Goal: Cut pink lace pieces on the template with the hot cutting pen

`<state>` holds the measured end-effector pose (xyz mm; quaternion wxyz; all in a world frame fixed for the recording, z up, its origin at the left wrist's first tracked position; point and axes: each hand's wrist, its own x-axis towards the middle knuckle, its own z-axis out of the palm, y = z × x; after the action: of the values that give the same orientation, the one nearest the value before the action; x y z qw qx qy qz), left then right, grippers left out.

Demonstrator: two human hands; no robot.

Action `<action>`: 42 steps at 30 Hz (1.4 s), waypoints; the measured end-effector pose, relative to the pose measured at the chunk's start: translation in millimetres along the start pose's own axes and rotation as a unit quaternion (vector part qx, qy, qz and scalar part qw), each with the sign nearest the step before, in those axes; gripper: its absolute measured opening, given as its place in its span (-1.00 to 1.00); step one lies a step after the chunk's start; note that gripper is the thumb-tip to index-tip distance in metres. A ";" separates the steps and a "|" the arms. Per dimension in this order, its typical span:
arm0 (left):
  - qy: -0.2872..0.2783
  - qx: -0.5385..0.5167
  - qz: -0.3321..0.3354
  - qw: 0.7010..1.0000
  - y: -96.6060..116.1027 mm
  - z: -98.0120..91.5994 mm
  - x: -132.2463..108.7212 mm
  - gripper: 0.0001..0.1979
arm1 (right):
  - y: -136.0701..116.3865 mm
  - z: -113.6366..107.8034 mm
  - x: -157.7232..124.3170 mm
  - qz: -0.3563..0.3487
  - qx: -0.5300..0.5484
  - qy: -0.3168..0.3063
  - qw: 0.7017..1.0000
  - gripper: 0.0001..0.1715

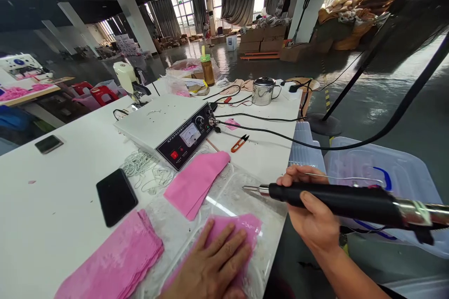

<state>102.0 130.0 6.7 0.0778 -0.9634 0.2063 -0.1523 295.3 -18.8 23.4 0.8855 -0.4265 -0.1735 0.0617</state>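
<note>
Right hand (313,218) gripping handpiece (336,198), control box (185,142) lettering illegible

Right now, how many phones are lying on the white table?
2. One phone lies beside the coiled white cord; the other phone lies far left near the table edge. Others could hide behind clutter.

A left hand (210,266) presses flat on pink fabric (242,226) at the desk's (70,187) near edge while the right hand (310,215) grips a black welding handpiece (336,198).
</note>
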 end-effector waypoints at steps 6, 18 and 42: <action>0.003 -0.031 -0.005 0.999 0.2 -1.4 1.2 -0.41 | -30.0 -15.8 -1.7 -0.004 0.004 -0.061 0.998 -0.75; -0.043 -0.048 -0.006 0.998 0.8 -7.0 4.1 -0.39 | -31.9 -24.6 -14.3 0.039 -0.020 -0.167 0.985 -0.81; 0.014 -0.016 0.012 1.000 -2.1 -0.8 6.1 -0.49 | -39.7 -15.0 -8.1 0.023 -0.047 -0.164 0.985 -0.82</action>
<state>107.9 129.3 9.4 0.0613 -0.9598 0.2214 -0.1616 291.5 -56.8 43.6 0.8224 -0.4554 -0.3095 0.1433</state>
